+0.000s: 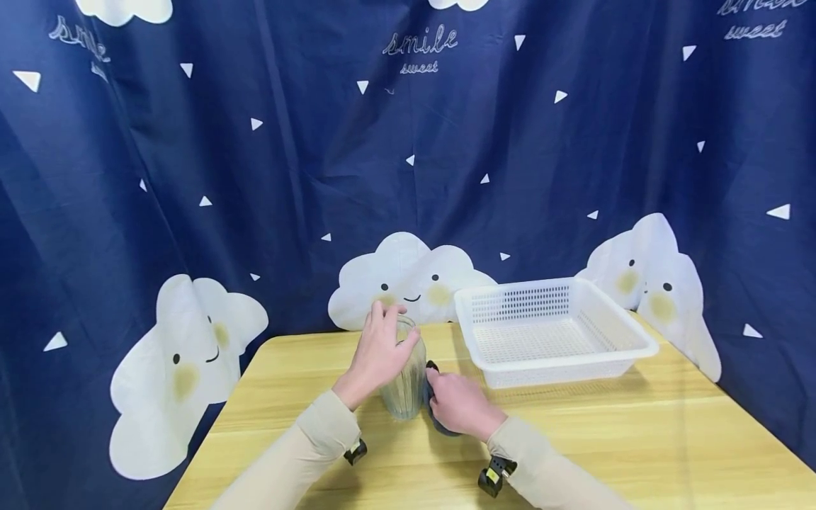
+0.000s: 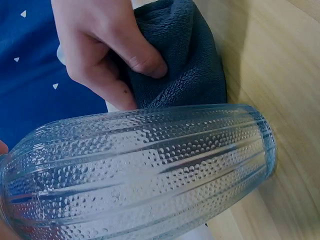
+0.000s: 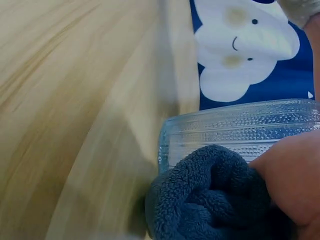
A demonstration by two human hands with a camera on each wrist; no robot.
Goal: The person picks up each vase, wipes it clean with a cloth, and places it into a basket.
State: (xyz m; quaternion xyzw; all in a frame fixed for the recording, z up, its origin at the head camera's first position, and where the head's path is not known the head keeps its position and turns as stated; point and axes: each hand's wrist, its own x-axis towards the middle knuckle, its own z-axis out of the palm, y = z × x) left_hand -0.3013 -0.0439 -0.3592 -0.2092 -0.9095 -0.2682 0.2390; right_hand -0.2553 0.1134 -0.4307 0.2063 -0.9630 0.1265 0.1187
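A clear ribbed glass vase (image 1: 403, 391) with a dimpled surface stands upright on the wooden table. My left hand (image 1: 382, 347) holds it near the top, fingers and thumb spread about its mouth. To the right of the vase, my right hand (image 1: 464, 405) grips a bunched dark blue-grey cloth (image 2: 185, 65), thumb pressed on the fabric in the left wrist view. That cloth lies right against the vase's side. Its folded lower end shows beside the vase's base in the right wrist view. Part of the left hand's grip is hidden behind the glass.
A white perforated plastic basket (image 1: 564, 361) stands on the table (image 1: 637, 439) at the back right, beyond my right hand. Behind the table hangs a dark blue curtain (image 1: 306, 156) with white clouds and triangles. Both wrists wear black straps with small devices.
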